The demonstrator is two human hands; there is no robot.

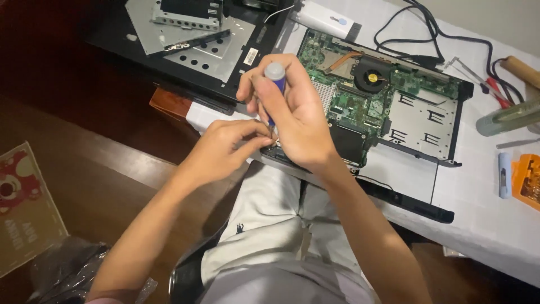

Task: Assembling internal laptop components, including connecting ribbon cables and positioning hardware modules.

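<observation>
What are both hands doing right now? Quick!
Right hand: closed around the blue screwdriver, held upright.
Left hand: fingers pinched by the screwdriver's tip at the laptop base; anything held cannot be told.

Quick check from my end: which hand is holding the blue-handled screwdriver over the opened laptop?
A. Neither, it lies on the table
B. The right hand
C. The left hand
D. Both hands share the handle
B: the right hand is wrapped around the blue-handled screwdriver above the opened laptop, while the left hand pinches down near its tip, not on the handle.
</observation>
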